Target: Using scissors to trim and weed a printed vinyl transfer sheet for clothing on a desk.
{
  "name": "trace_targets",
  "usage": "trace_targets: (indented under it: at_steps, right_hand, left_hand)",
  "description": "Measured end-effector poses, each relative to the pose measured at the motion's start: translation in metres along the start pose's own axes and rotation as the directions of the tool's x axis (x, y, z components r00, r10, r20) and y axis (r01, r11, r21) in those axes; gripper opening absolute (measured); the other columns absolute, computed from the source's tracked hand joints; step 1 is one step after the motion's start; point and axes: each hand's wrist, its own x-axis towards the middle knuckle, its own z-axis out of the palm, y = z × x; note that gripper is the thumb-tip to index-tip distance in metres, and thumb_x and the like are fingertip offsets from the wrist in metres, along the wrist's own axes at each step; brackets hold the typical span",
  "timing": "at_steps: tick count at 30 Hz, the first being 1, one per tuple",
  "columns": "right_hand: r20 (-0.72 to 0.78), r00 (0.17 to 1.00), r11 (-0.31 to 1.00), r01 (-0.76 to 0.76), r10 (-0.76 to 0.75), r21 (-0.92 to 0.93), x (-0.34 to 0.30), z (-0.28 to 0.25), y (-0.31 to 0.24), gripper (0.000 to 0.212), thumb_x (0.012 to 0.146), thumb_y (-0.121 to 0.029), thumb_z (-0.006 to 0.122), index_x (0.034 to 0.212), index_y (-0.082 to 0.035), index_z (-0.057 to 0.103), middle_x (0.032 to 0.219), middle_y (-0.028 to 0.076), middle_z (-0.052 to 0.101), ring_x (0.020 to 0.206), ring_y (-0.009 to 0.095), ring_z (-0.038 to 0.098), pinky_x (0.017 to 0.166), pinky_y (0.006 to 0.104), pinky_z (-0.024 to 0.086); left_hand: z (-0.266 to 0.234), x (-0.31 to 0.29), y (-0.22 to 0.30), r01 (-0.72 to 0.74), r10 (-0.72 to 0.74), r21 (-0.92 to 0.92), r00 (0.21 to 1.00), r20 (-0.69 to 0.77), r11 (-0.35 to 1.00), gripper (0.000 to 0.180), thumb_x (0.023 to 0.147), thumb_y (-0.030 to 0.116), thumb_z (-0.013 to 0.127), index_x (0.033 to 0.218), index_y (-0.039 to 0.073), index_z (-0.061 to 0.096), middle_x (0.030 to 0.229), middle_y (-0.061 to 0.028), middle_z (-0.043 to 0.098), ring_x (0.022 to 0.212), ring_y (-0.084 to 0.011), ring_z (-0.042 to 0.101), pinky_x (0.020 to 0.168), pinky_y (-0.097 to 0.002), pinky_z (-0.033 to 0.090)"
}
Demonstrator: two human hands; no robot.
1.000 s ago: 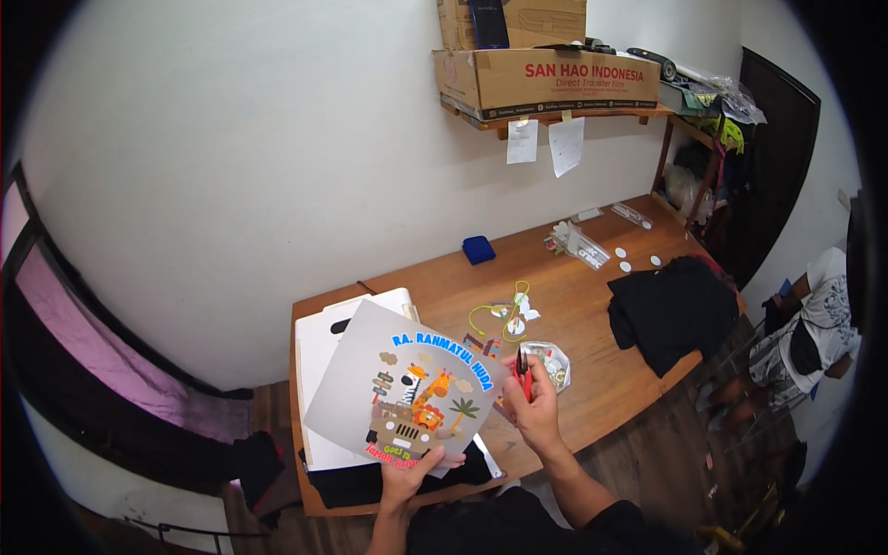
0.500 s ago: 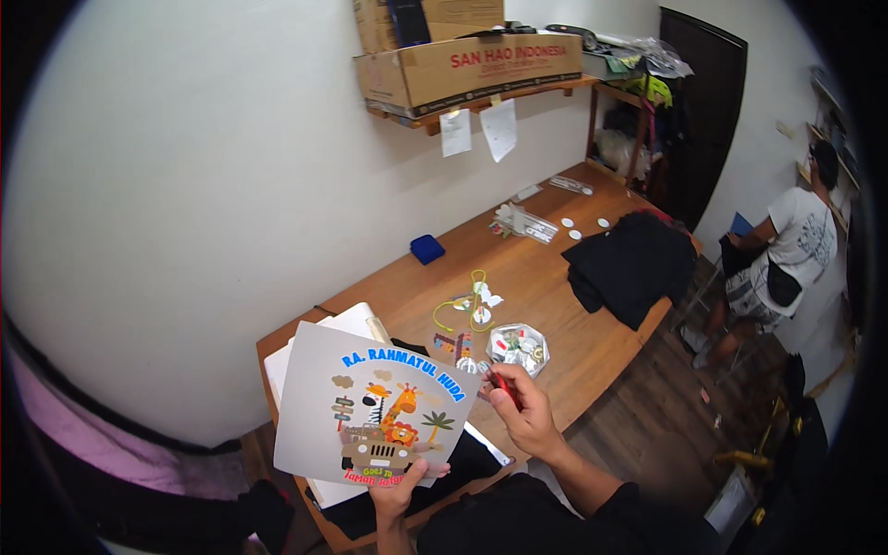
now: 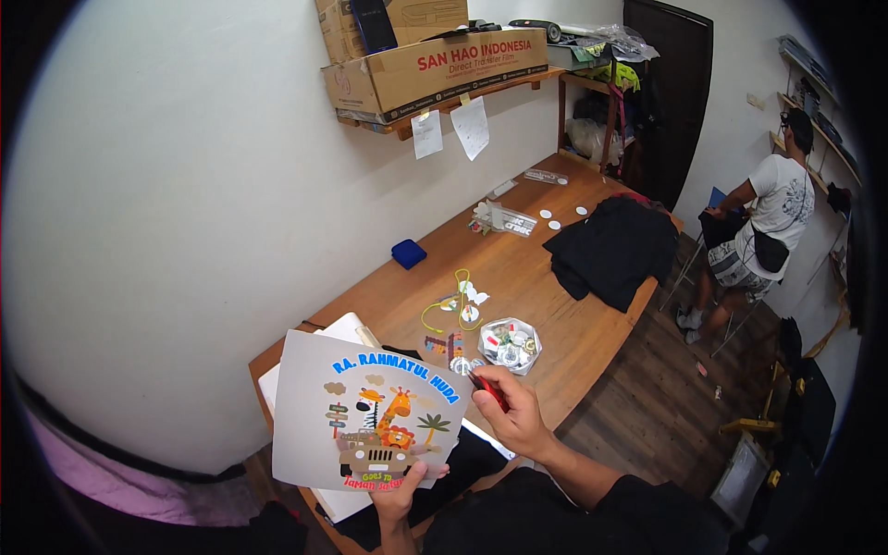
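Observation:
My left hand holds up a grey printed sheet by its lower edge; the sheet shows a colourful cartoon of a giraffe and a jeep under blue lettering. My right hand is at the sheet's right edge, shut on a small red tool whose tip touches the print. Beneath the sheet lie white sheets and a dark garment on the wooden table.
A clear bowl of scraps, a yellow cord, a blue box and a black garment lie on the table. A cardboard box sits on a wall shelf. Another person stands at the right.
The view has swung so the table sits further left and the other person shows more fully. Both hands keep the same hold on the sheet and the red tool.

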Motion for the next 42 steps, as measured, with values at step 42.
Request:
trace_targets:
  at_steps: [42]
  right_hand:
    - [0.07,0.98,0.847,-0.194,0.184,0.494,-0.007,0.124,-0.015,0.028,0.099,-0.021,0.036,0.121,-0.003,0.04,0.081,0.005,0.049,0.046,0.003,0.034,0.042,0.0161,0.028]
  left_hand:
    - [-0.045,0.03,0.055,-0.206,0.18,-0.119,0.963,-0.203,0.971,0.042,0.085,-0.006,0.057,0.122,-0.005,0.037,0.101,-0.0215,0.059,0.076,-0.0271,0.066,0.068,-0.0377,0.059]
